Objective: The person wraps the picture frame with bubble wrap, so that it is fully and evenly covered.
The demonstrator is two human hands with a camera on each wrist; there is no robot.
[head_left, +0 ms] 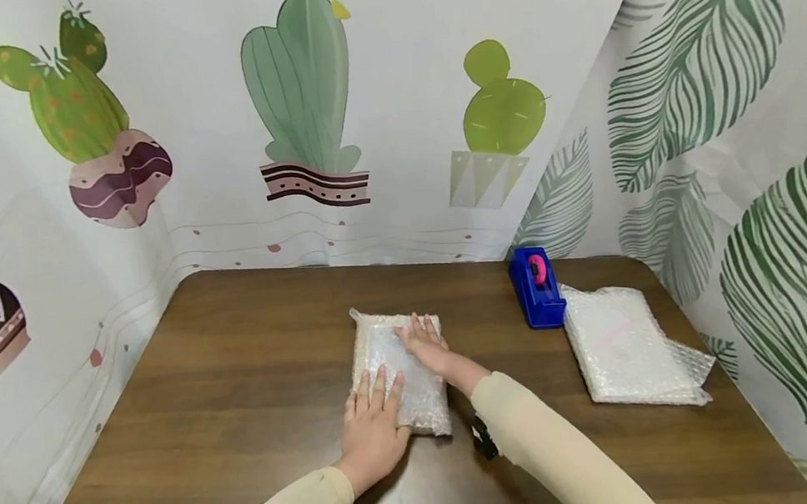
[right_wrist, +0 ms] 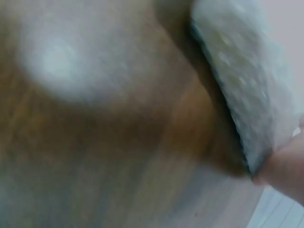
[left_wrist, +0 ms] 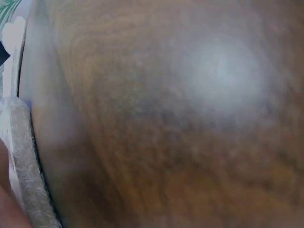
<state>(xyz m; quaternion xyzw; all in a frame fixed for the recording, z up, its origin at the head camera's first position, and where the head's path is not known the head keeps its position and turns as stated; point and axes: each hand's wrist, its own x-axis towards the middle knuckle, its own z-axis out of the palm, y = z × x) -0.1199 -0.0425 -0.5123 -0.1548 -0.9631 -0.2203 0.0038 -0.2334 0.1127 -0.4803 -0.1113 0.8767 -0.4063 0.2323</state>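
A flat rectangular package in bubble wrap (head_left: 422, 401) lies on the brown wooden table. My left hand (head_left: 373, 439) rests on its near left part with straight, spread fingers. Farther up, the right hand (head_left: 431, 351) lies across its upper right part, fingers extended. In the left wrist view only the package's bubbly side (left_wrist: 29, 166) and a bit of the hand (left_wrist: 8, 209) show at the left edge. The right wrist view has the package's edge (right_wrist: 242, 85) with part of the right hand (right_wrist: 287, 166) touching its corner; this view is blurred.
A blue tape dispenser (head_left: 539, 294) with a pink roll stands at the back right. Next to it lies another bubble-wrapped package (head_left: 623, 351), with a loose flap on its right. Cloth printed with cacti and leaves (head_left: 385, 103) hangs behind and beside the table (head_left: 237, 373).
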